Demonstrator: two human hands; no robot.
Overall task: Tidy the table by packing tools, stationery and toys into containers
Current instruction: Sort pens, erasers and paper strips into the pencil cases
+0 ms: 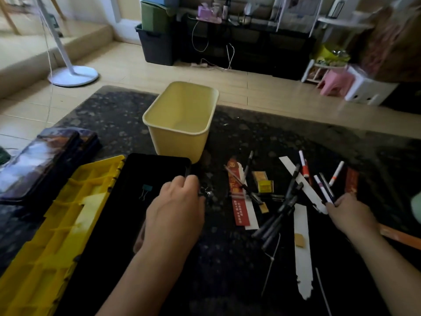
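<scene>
Stationery-gathering step: the right hand (348, 213), lower right, pinches two pens (323, 191) off the bench (227, 265), the left hand (180, 201) curls at centre, its hold unclear; next, the pens likely go into the yellow bin (177, 142) above centre.

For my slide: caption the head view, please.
Right hand holds pens; left hand at the open toolbox; yellow bin behind.

1. The left hand (175, 208) is curling at the black tray's (145, 174) corner, fingertips hiding whatever they are touching.
2. The right hand (348, 213) is covering the ends of the pens (323, 189) it is pinching.
3. The yellow lid (45, 236) is running off the bottom-left edge.
4. An orange strip (403, 239) is getting cut by the right edge.
5. The red bookmark's (239, 201) print is showing too small to read.
</scene>
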